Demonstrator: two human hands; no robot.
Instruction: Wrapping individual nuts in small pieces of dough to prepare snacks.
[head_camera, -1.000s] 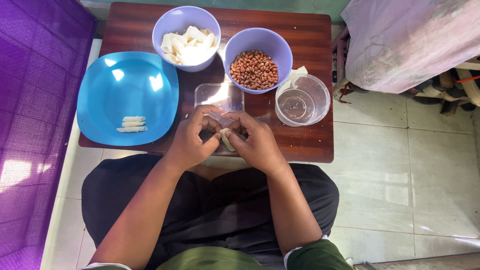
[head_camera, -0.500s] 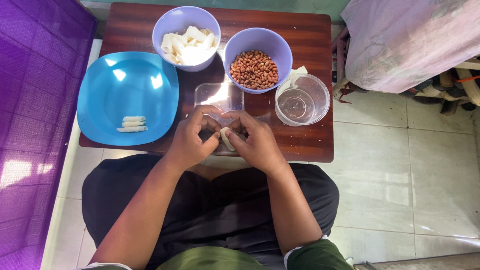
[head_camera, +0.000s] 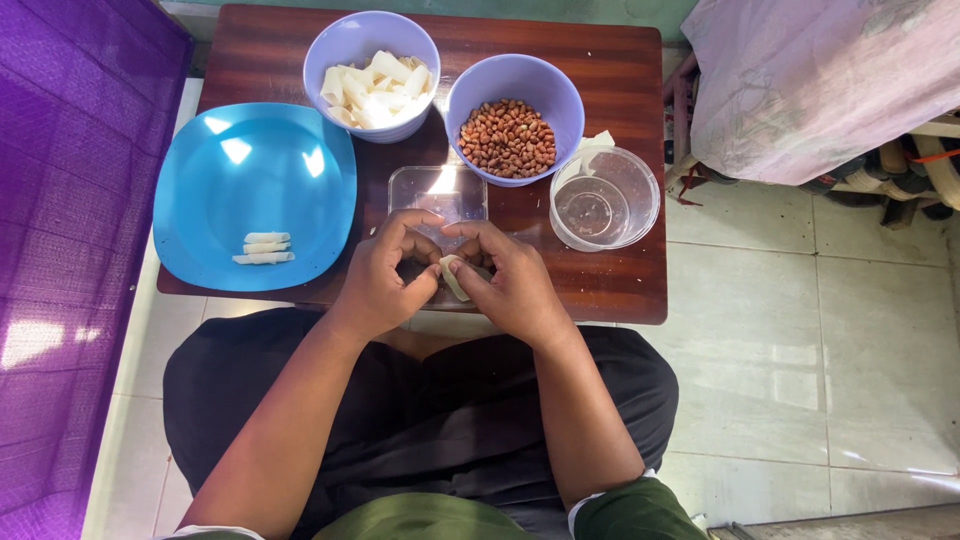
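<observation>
A low, dark red-brown wooden table (head_camera: 300, 60) stands on a pale tiled floor (head_camera: 800, 340), with purple cloth (head_camera: 70, 150) along the left and a pink cloth-covered heap (head_camera: 820, 80) at the far right; the person sits at the table's near edge, dark-clothed lap below.

At that near edge, a small pale pastry roll (head_camera: 453, 277) is caught between both hands; its long axis runs slantwise, from far-left to near-right; only a short stretch shows between the fingers. The left hand (head_camera: 385, 278) curls onto it from the left, thumb and forefinger closed toward its far end; the right hand (head_camera: 512, 280) pinches it from the right, thumb along its near side; both are equally close, touching it, and their forefinger tips almost meet above it.

Just beyond the hands lies a clear flat rectangular tray (head_camera: 440, 190); to its right a clear round tub (head_camera: 605, 198), apparently empty; farther off, a lilac bowl of peanuts (head_camera: 514, 120) and a lilac bowl of pale wrapper pieces (head_camera: 372, 75). At the left, a blue plate (head_camera: 255, 170) bears three finished rolls (head_camera: 263, 249), lying left to right, well apart from the hands.
</observation>
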